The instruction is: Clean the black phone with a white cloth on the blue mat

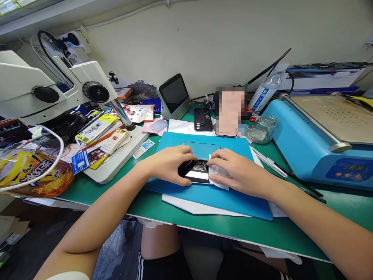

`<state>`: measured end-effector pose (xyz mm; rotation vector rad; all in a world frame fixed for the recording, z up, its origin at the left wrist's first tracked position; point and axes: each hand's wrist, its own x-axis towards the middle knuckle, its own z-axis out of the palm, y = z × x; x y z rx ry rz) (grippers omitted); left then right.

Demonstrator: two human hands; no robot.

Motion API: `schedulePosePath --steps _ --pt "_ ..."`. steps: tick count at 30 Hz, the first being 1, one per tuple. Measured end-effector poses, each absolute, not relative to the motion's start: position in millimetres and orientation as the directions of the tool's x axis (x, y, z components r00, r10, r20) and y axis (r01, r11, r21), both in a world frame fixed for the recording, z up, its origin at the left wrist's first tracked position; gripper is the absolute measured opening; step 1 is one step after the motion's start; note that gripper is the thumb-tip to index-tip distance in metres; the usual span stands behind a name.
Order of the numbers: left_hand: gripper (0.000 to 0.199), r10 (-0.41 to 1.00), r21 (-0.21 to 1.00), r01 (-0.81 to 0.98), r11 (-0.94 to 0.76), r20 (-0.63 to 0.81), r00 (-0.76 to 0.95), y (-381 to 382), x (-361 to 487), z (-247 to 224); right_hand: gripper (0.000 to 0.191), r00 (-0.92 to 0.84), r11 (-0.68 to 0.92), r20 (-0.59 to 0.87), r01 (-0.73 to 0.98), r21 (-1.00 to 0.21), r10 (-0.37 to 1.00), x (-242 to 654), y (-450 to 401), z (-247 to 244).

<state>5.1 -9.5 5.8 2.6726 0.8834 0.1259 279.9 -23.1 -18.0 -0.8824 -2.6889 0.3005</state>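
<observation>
A dark, glossy smartphone (201, 166) lies sideways on the blue mat (186, 138), with bright reflections across its surface. My left hand (171, 165), a ring on one finger, grips its left end between the thumb and the fingers. At the phone's right end, my right hand (233, 171) presses a folded white wipe (218, 177) against it, fingers bent. Both hands cover the phone's ends. Beyond the mat lies a second black phone (203, 119), and beside it stands a device with a pixelated screen (231, 111).
A microscope stand (93, 87) and a drink bottle (35, 173) occupy the left side. A smart display (175, 95) stands at the back. To the right are a glass jar (262, 129), a clear bottle (266, 93), tweezers (269, 161) and a blue heating plate machine (317, 144).
</observation>
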Motion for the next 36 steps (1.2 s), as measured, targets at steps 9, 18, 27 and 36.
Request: schedulePosePath --steps 9,18,27,36 --pt "0.067 0.585 0.339 0.557 -0.758 -0.022 0.811 -8.1 3.8 3.9 0.03 -0.708 0.705 0.148 0.612 -0.359 0.691 281.5 -21.0 -17.0" --pt "0.065 0.576 0.371 0.546 -0.751 -0.037 0.817 -10.8 4.2 7.1 0.017 -0.695 0.666 0.123 0.6 -0.444 0.708 279.5 -20.6 -14.7" --pt "0.069 0.576 0.377 0.546 -0.748 -0.04 0.816 -9.7 3.7 4.8 0.019 -0.665 0.701 0.243 0.609 -0.37 0.706 283.2 -18.2 -21.4" --pt "0.068 0.587 0.373 0.557 -0.742 -0.038 0.808 -10.5 4.6 3.2 0.016 -0.722 0.842 0.438 0.498 -0.208 0.535 278.2 -24.0 -16.3"
